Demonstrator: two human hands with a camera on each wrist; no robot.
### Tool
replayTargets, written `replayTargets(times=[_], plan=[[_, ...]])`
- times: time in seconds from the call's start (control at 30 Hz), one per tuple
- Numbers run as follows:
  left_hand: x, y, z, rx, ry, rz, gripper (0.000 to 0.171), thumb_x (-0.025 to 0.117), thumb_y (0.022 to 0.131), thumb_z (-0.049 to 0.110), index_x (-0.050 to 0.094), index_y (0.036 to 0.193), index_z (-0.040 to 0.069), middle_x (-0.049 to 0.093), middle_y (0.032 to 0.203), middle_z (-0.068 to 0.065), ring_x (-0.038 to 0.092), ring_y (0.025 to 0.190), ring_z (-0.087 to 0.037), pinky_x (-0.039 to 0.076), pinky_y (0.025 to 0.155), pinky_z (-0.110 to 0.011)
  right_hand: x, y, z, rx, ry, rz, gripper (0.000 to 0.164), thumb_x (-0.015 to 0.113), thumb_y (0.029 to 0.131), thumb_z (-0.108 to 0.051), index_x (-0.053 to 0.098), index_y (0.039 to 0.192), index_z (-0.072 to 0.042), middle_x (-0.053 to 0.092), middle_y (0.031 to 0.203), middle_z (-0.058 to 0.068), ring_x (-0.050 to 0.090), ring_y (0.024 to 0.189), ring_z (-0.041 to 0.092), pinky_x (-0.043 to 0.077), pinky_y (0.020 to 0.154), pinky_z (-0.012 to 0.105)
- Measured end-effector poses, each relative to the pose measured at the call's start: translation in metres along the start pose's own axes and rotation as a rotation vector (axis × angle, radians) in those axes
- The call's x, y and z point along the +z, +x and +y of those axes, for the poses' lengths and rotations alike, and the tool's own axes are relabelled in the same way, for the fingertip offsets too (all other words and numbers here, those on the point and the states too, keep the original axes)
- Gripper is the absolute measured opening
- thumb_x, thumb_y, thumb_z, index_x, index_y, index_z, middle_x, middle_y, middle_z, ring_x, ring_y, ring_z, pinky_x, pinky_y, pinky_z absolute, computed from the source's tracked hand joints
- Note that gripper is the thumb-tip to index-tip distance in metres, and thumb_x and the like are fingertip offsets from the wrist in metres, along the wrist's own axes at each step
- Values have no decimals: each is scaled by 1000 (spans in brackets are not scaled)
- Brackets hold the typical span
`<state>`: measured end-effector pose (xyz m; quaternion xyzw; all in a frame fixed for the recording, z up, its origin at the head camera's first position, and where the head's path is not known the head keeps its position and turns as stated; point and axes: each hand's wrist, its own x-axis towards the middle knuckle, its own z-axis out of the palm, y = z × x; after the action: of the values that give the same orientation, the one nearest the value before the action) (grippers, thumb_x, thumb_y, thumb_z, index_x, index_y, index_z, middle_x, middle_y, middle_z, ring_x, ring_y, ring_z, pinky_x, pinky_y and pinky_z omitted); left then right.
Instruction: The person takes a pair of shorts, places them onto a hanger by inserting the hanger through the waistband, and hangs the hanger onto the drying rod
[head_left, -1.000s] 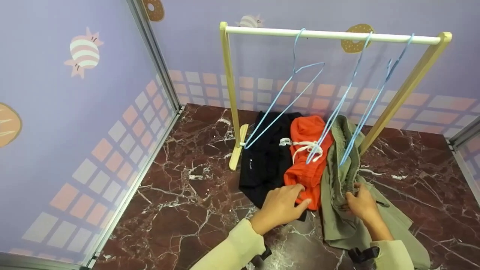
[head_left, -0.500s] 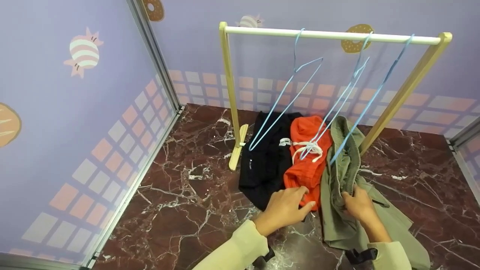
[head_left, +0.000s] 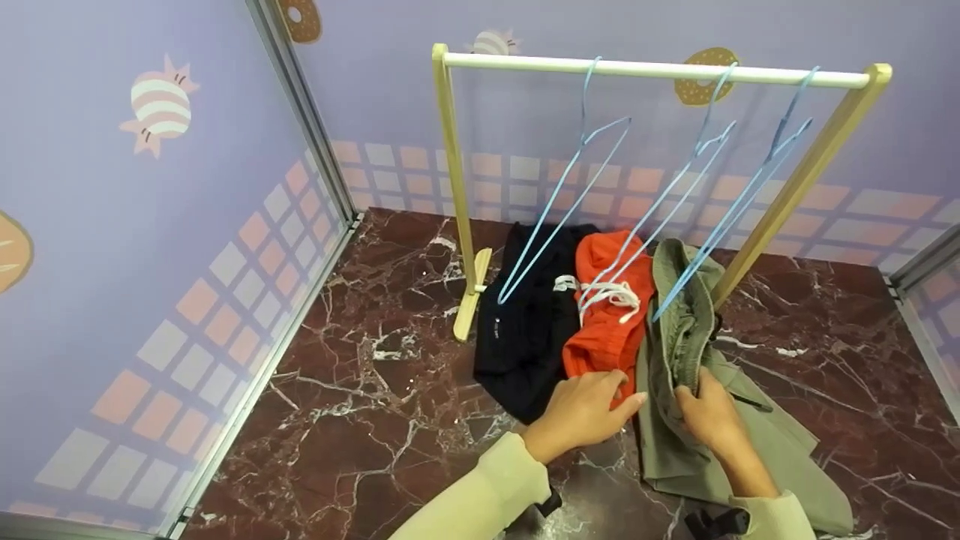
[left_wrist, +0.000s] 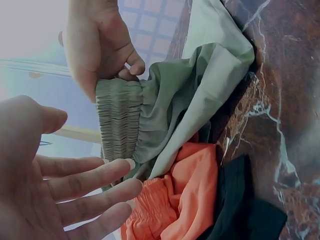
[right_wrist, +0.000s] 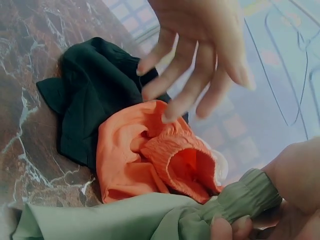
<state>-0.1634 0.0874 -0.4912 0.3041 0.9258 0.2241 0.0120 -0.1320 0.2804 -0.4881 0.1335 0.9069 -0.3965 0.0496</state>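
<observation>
Olive-green trousers [head_left: 776, 450] lie on the marbled floor, their elastic waistband [left_wrist: 120, 117] lifted by my right hand [head_left: 709, 411], which pinches its near edge between thumb and fingers. My left hand [head_left: 589, 405] is held over the near end of the orange shorts [head_left: 609, 337], its fingers spread and apart from the thumb. In the left wrist view those fingertips come right up to the green waistband. White drawstrings [head_left: 619, 295] lie tied on the orange shorts. Left of them is a black garment [head_left: 517, 352], lying crumpled.
A clothes rack with a white rail [head_left: 525, 63] and wooden posts stands behind the clothes. Three light-blue hangers [head_left: 541, 217] hang from it, their lower corners dangling over the garments. Patterned purple walls [head_left: 225, 97] close in the back and left side.
My right hand has shifted slightly left with the waistband, which now gapes wider. The left hand has moved right, towards the trousers. The hangers have swung and turned, the right one most.
</observation>
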Motion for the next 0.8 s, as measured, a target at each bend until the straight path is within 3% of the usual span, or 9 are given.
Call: replayTargets(times=[0.3,0.53,0.8], plan=[[8,11,11,-34,-72,-48,46,23,92,61,53,81,28,50,68,14,49,56,-5,37,50,-23,1,-13,-8,-14,-11,24,23,40,92,-16,43,110,-1,57,76,12,57,57,14,45,54,29],[16,17,15,-77,-120,-82,55,19,92,61,60,106,28,65,92,6,63,78,-14,47,63,-30,4,-23,-14,-2,86,22,23,39,93,-15,45,113,-4,56,81,13,58,61,16,48,56,27],[22,21,19,-76,-170,-117,54,18,93,60,58,112,28,66,97,5,64,84,-15,48,68,-30,4,-36,-21,-27,131,24,25,39,93,-12,45,115,-2,55,80,12,54,58,13,48,55,26]])
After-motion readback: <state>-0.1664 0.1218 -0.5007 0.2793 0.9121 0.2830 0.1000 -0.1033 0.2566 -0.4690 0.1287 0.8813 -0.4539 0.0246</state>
